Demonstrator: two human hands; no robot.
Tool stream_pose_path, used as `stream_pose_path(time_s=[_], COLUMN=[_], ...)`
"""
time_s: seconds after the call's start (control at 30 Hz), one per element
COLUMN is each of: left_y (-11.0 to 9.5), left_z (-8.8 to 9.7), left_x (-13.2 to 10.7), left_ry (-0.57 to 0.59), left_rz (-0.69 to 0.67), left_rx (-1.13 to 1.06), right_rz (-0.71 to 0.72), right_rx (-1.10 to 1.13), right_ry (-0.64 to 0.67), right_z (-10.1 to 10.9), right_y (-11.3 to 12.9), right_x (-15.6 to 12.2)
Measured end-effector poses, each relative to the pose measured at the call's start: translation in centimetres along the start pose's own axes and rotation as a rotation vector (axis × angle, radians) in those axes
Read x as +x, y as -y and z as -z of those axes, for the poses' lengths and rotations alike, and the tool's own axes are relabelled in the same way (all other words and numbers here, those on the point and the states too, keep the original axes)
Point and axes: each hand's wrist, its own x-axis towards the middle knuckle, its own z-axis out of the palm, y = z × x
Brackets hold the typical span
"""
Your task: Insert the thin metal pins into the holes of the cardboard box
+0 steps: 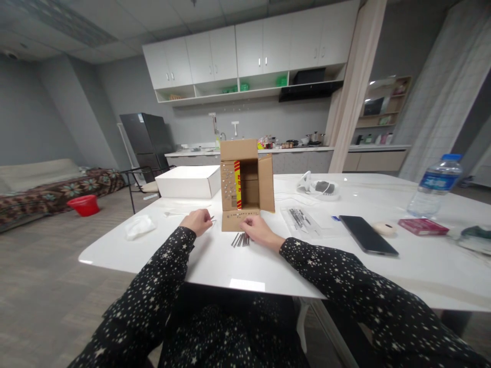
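An open cardboard box (pixel 250 186) stands on the white table with its flaps spread and its opening towards me. Small pale dots cover its left flap, and a row of small dark marks runs along the lower flap (pixel 230 224). To the left of that flap, my left hand (pixel 197 222) is closed in a pinch on a thin metal piece that looks like a nail. My right hand (pixel 256 229) is closed at the lower flap's right edge; its fingertips hide whatever is in them. Just below it lie several grey nails (pixel 240 239) side by side.
Behind on the left sits a white box (pixel 188 181), with a crumpled white bag (pixel 140 226) nearer. On the right are a clear packet of dark pieces (pixel 301 221), a phone (pixel 368 235), a pink box (pixel 423 227) and a water bottle (pixel 435 186).
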Motion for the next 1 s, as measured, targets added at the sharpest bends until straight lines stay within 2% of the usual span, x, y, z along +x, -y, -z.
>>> stream_pose_path(time_s=[0.37, 0.73, 1.0], left_y=[1.1, 0.5, 1.0], left_z=[-2.3, -2.2, -2.9], left_x=[0.1, -0.4, 0.1], left_ry=[0.051, 0.051, 0.025], left_rz=[0.017, 0.019, 0.029], left_rx=[0.121, 0.208, 0.194], right_rz=[-0.003, -0.009, -0.028], right_rx=[-0.011, -0.044, -0.007], right_ry=[-0.001, -0.006, 0.008], right_z=[0.1, 0.3, 0.4], right_y=[0.1, 0.8, 1.1], right_x=[0.1, -0.2, -0.3])
